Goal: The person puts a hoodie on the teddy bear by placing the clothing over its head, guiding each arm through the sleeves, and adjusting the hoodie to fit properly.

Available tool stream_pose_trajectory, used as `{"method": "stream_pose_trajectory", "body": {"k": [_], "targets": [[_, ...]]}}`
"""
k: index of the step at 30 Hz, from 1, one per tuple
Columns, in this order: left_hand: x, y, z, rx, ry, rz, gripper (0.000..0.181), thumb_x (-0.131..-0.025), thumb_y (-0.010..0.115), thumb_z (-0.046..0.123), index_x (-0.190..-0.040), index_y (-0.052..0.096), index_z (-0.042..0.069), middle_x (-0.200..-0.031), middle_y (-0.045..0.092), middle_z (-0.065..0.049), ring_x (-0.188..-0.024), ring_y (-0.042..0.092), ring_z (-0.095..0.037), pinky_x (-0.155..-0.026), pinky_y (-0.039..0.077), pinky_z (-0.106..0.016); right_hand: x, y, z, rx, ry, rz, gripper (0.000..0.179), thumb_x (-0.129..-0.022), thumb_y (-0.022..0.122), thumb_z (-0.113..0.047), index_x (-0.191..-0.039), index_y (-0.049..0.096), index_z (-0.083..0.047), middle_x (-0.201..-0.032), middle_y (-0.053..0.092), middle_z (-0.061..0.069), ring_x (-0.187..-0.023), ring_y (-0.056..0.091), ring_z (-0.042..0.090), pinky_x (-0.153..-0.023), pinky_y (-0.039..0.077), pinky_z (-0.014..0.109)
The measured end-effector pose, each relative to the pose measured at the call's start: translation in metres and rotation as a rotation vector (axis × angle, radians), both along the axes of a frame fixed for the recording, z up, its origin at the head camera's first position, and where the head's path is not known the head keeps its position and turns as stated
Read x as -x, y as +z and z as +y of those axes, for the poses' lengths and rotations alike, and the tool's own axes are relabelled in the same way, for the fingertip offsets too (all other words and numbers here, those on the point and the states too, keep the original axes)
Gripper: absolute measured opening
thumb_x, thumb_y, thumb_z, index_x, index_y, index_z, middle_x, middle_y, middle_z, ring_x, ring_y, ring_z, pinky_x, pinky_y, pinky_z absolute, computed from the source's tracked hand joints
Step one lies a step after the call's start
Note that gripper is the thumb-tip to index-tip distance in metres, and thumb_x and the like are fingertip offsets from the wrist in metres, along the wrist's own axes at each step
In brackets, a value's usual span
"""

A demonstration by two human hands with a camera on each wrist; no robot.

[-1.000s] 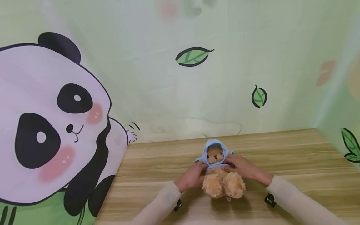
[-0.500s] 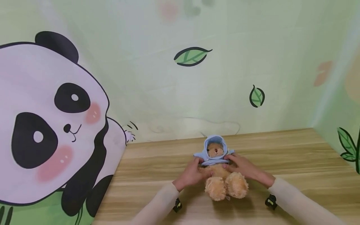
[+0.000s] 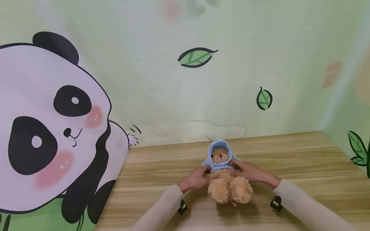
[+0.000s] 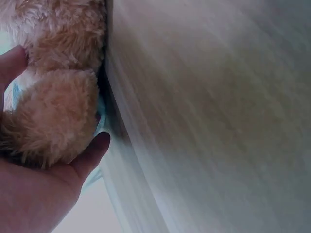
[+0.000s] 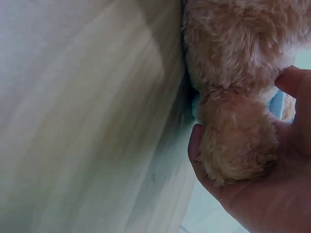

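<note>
1. Teddy bear (image 3: 224, 177) in a blue hooded top (image 3: 221, 167) is on the wooden table (image 3: 156, 170), head toward the printed backdrop (image 3: 225, 89).
2. Left hand (image 3: 195, 178) grips one furry side.
3. Right hand (image 3: 252, 171) grips the opposite side.

- Bear (image 3: 223, 173), one: feet (image 3: 218, 191) a touch farther from the person and a little to the left, against half a second ago.
- Hoodie (image 3: 221, 167), blue: hem lower on the belly than half a second ago; less fur showing between hem and feet.
- Sleeve (image 3: 205, 162), left-hand side: jutting outward half a second ago, now drooped closer to the body.
- Left hand (image 3: 196, 179): thumb lower than half a second ago.
- Right hand (image 3: 250, 171): thumb slightly lower likewise.
- Right wrist unit (image 3: 276, 203), black: yellow mark, unseen one second ago, now plain.
- Panda print (image 3: 57, 134): shifted slightly left in the head view.
</note>
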State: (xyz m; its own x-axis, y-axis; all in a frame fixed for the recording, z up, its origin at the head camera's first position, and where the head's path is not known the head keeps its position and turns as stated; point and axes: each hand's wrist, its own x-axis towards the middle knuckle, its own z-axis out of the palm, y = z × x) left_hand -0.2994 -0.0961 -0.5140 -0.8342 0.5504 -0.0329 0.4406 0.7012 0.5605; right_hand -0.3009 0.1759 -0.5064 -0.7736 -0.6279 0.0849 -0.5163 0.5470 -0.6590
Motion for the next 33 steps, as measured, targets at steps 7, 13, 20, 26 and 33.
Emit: {"method": "stream_pose_trajectory", "body": {"k": [7,13,20,26,33], "targets": [[-0.002,0.0,0.0,-0.073,0.025,-0.051,0.035,-0.09,0.068,0.035,-0.113,0.06,0.01,-0.106,0.065,-0.007,-0.094,0.059,-0.015,-0.08,0.049,-0.026,-0.004,0.004,-0.003,-0.012,-0.057,0.082,0.03,-0.097,0.06,-0.035,-0.115,0.06,-0.01,-0.103,0.067,0.007,-0.094,0.065,0.023,-0.076,0.052,0.031],[-0.012,0.002,-0.003,-0.197,0.159,-0.143,0.055,-0.087,0.068,0.053,-0.118,0.055,0.01,-0.114,0.063,-0.01,-0.105,0.061,-0.023,-0.087,0.052,-0.039,-0.012,0.012,-0.009,-0.091,-0.193,0.516,0.029,-0.085,0.076,-0.035,-0.103,0.069,-0.012,-0.097,0.062,0.004,-0.082,0.058,0.017,-0.069,0.049,0.034],[-0.021,0.002,-0.01,-0.45,0.139,-0.513,0.041,-0.089,0.07,0.038,-0.114,0.063,0.007,-0.088,0.071,-0.005,-0.073,0.069,-0.019,-0.067,0.059,-0.036,-0.022,0.026,-0.014,-0.069,-0.035,0.385,0.04,-0.09,0.071,-0.036,-0.119,0.063,-0.01,-0.113,0.063,0.005,-0.091,0.064,0.02,-0.075,0.053,0.035],[-0.02,-0.002,-0.011,-0.739,0.201,-0.595,0.031,-0.086,0.071,0.007,-0.115,0.062,-0.001,-0.1,0.07,-0.002,-0.086,0.067,-0.012,-0.084,0.057,-0.035,-0.024,0.021,-0.018,-0.054,-0.083,0.374,0.048,-0.085,0.076,-0.038,-0.12,0.06,-0.01,-0.102,0.06,0.004,-0.083,0.058,0.014,-0.07,0.049,0.031],[-0.019,-0.005,-0.009,-0.82,0.269,-0.553,0.041,-0.092,0.066,0.013,-0.129,0.055,-0.002,-0.119,0.067,-0.014,-0.094,0.069,-0.016,-0.088,0.057,-0.036,-0.025,0.011,-0.026,0.013,-0.183,0.357,0.048,-0.081,0.08,-0.035,-0.118,0.06,-0.012,-0.094,0.053,-0.001,-0.08,0.051,0.011,-0.068,0.044,0.026]]}}
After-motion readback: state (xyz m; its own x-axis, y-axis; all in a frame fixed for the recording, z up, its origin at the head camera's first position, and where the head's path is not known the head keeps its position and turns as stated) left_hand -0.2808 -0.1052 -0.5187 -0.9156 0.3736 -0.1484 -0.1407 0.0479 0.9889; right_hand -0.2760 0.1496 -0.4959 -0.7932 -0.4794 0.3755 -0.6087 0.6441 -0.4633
